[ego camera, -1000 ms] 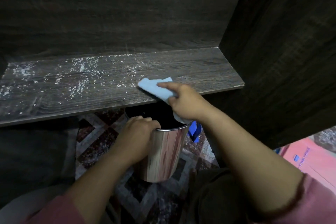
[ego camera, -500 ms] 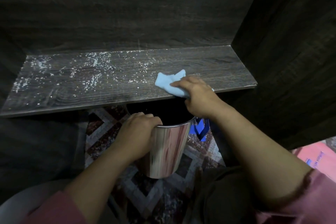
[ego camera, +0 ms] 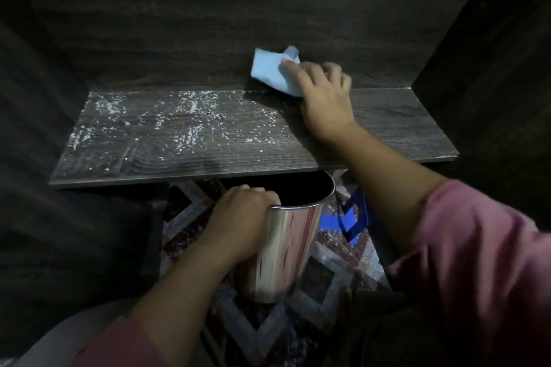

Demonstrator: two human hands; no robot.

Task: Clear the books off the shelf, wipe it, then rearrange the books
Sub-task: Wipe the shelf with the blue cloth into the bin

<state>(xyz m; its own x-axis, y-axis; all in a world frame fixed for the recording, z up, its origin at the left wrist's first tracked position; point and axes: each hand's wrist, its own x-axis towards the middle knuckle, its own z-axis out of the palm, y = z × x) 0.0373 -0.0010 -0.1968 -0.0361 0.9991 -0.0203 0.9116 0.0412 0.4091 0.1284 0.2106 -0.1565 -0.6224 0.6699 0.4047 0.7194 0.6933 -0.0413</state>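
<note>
A: What's the shelf (ego camera: 387, 134) like?
B: It's a dark wood-grain board in a dim alcove, with white specks (ego camera: 179, 116) over its left half and a patterned floor (ego camera: 322, 277) below.
A: And the cloth (ego camera: 268, 71)?
B: Pale blue and crumpled. The right hand (ego camera: 325, 98) has its fingers curled on it at the back panel — half a second ago it was at the front edge. The left hand (ego camera: 241, 217) has its fingers hooked over the rim of the shiny metal bin (ego camera: 286, 253).

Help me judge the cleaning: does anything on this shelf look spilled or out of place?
Yes: white specks are scattered over the left and middle of the shelf, like spilled crumbs or powder. The right end looks bare of them. The right hand grips a blue cloth by the back wall.
</note>
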